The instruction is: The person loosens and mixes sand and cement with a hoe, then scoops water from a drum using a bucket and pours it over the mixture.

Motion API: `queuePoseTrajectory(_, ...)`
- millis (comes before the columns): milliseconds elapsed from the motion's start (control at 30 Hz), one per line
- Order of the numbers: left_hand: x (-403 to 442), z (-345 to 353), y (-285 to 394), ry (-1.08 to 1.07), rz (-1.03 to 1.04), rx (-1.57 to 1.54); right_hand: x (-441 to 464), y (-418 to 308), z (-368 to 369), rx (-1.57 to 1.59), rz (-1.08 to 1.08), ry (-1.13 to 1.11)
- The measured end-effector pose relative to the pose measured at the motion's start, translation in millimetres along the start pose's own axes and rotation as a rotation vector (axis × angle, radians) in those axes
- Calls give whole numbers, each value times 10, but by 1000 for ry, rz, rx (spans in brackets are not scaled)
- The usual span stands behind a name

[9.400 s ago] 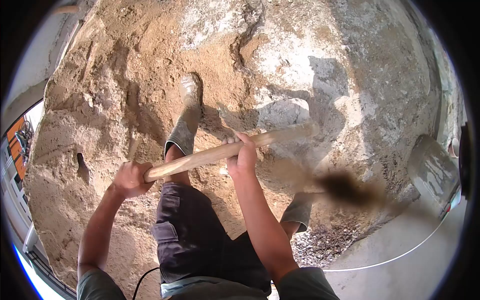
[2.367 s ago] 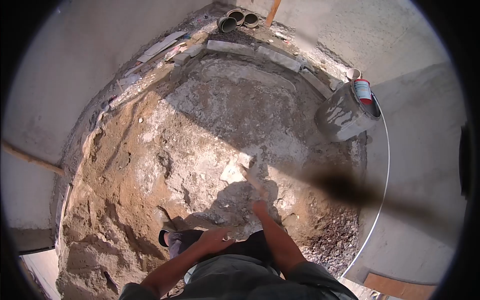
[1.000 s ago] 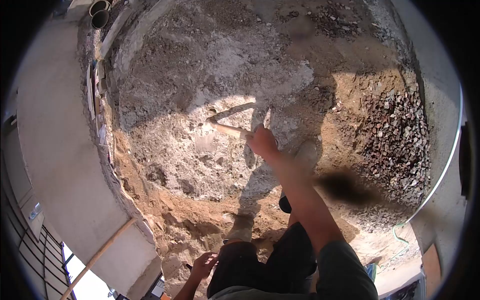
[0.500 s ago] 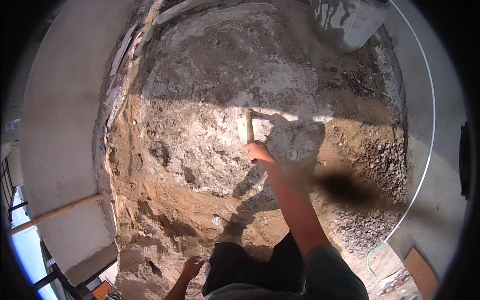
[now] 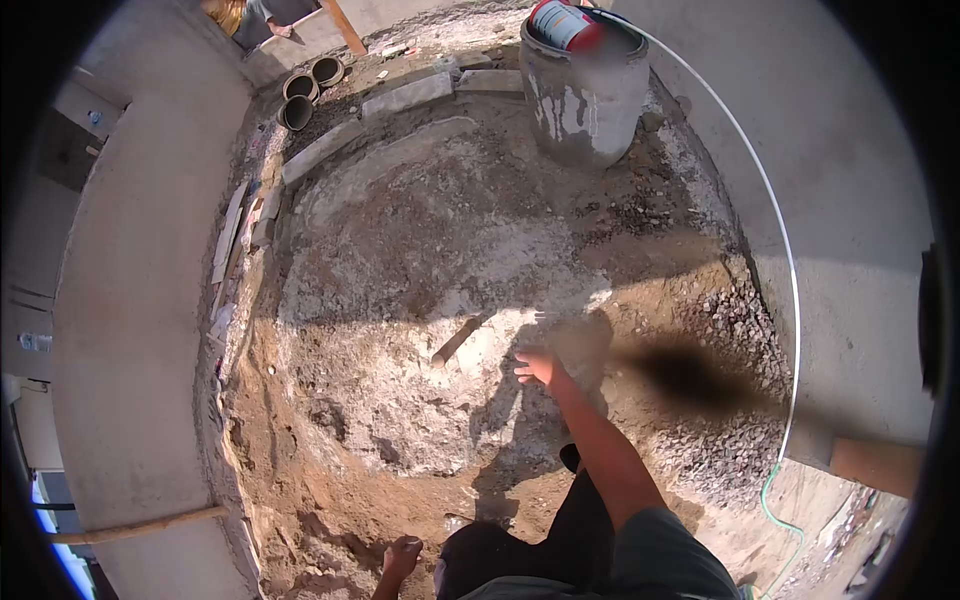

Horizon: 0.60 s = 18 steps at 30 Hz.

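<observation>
My right hand (image 5: pixel 537 366) reaches over the pale, dusty soil with its fingers stretched and apart, holding nothing. To its left lies a short wooden-handled tool (image 5: pixel 458 340), apart from the fingers. The tool's far end runs into the shadow line, and its head cannot be made out against the pale ground. Low in the view, beside my leg, is my left hand (image 5: pixel 403 556). Its fingers are curled together; a small light patch shows at the tips, too small to name.
A large stained drum (image 5: pixel 585 105) stands at the back, a red-and-white bucket (image 5: pixel 566 24) on top. A white hose (image 5: pixel 770 190) curves down the right side past gravel (image 5: pixel 715 440). Concrete blocks (image 5: pixel 408 96) and round pots (image 5: pixel 297 112) line the back. Another person's hand (image 5: pixel 281 29) shows at top left.
My right hand has let go of the wooden-handled tool, which now lies on the soil. The view has tilted up, bringing the pots, the blocks and the bucket into sight.
</observation>
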<state>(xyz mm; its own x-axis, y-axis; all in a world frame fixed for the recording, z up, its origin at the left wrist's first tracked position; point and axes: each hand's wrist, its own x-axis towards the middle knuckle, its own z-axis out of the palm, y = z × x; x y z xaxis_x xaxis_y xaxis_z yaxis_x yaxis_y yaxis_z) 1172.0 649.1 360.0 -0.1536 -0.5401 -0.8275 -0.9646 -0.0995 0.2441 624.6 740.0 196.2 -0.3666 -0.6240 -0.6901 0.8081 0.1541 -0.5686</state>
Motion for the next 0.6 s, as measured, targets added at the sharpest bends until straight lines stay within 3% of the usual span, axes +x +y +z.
queuePoseTrajectory(33, 129, 111, 271, -33, -44, -96, -378, -291, -262, -115, -12, 220)
queuePoseTrajectory(67, 413, 247, 176, -28, 38, -85, -525, -341, -787, -34, -42, 370)
queuePoseTrajectory(133, 441, 350, 759, -53, 54, -74, -977, -445, -1997, -40, -30, 434)
queuePoseTrajectory(167, 348, 469, 1037, -64, 49, -79, -1272, -410, -2551, 118, -65, 581)
queuePoseTrajectory(200, 244, 561, 1368, -71, 93, -54, -1442, -219, -3455, 95, 31, 525)
queuePoseTrajectory(267, 53, 642, 2050, -76, 208, 44, -2155, -606, -4029, 211, 366, 1188)
queuePoseTrajectory(300, -97, 714, 2375, -84, 264, 92, -2567, -610, -4526, -730, 462, 889)
queuePoseTrajectory(333, -61, 780, 2538, -67, 300, 53, -2884, -704, -4885, -1616, 498, 440)
queuePoseTrajectory(400, -179, 813, 3033, -34, 331, 31, -3180, -581, -5583, -525, 376, 971)
queuePoseTrajectory(433, -194, 817, 3166, -34, 349, -10, -3387, -901, -5483, -598, 467, 951)
queuePoseTrajectory(533, -73, 854, 3550, 42, 327, 100, -3530, -977, -5783, -131, -25, 947)
queuePoseTrajectory(567, -228, 780, 3859, 106, 299, 158, -3711, -1714, -4976, 81, 94, 1105)
queuePoseTrajectory(600, -268, 781, 4049, 101, 255, 130, -3590, -1773, -5064, -22, 67, 1014)
